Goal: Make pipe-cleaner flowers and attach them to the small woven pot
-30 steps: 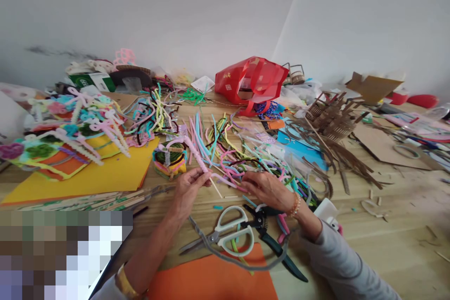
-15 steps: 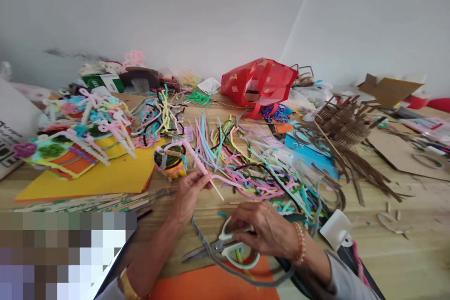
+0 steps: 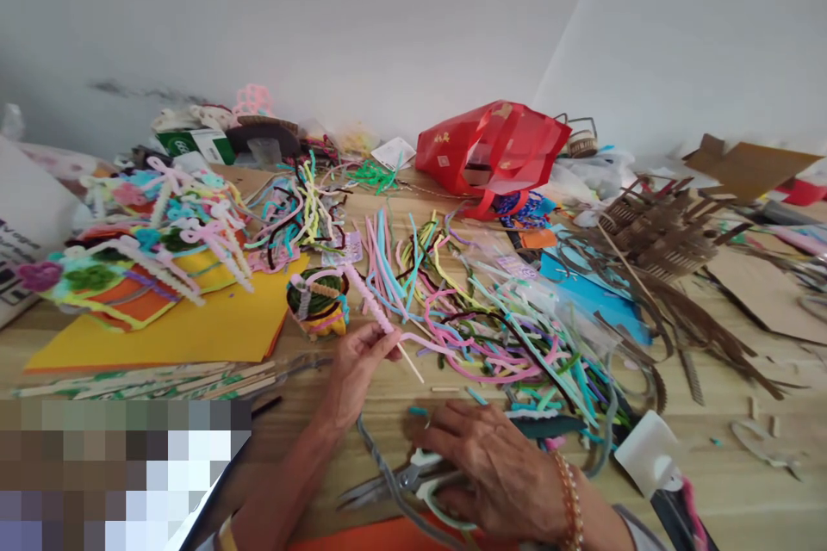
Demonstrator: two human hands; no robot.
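My left hand (image 3: 357, 368) pinches a thin wooden stick (image 3: 412, 363) wound with a fuzzy pink pipe cleaner (image 3: 369, 300). The pipe cleaner's loose end trails off to the right; the stick's bare tip pokes out below my fingers. Over the handles of a pair of scissors (image 3: 413, 477) is my right hand (image 3: 494, 465), its fingers curled round the pale loops and partly hiding them. The blades point left and look closed. A grey twisted cord (image 3: 390, 475) crosses over the scissors. Beside my left hand sits a small yellow-and-green pipe-cleaner basket (image 3: 319, 301).
Loose coloured pipe cleaners (image 3: 491, 336) heap mid-table. Finished pipe-cleaner pieces (image 3: 161, 232) and yellow sheets (image 3: 161, 336) lie left. A red bag (image 3: 491, 146) stands at the back, woven brown baskets (image 3: 665, 228) to the right. An orange sheet (image 3: 381, 534) lies in front.
My right hand has lowered and closed round the scissors' handles. My left hand still holds the pink-wrapped stick. The view has shifted slightly.
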